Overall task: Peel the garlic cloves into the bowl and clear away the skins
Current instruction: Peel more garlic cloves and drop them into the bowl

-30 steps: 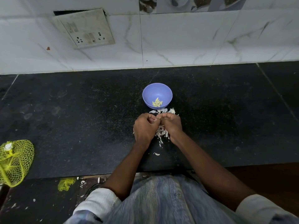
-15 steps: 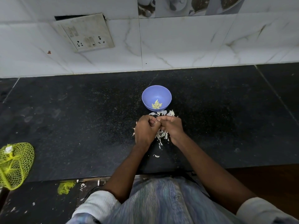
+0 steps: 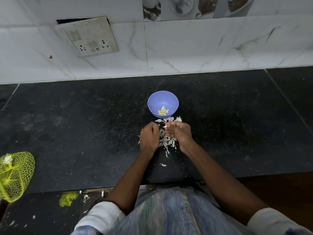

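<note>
Garlic clove (image 3: 164, 126) pinched in right hand (image 3: 180, 134) fingertips, just in front of bowl (image 3: 163, 103) | left hand (image 3: 149, 137) curled, a small gap away, cannot tell if it holds anything | peeled cloves (image 3: 163, 111) in bowl | skins (image 3: 166, 141) piled on counter (image 3: 84, 133) between hands

sleeves: person is wearing white sleeves (image 3: 101, 216) pushed up past the elbows | forearms: showing bare from sleeve cuffs to hands | torso: wearing faded blue-grey streaked fabric (image 3: 162, 211) lying between the two sleeves | jewellery, markings: cannot tell
</note>
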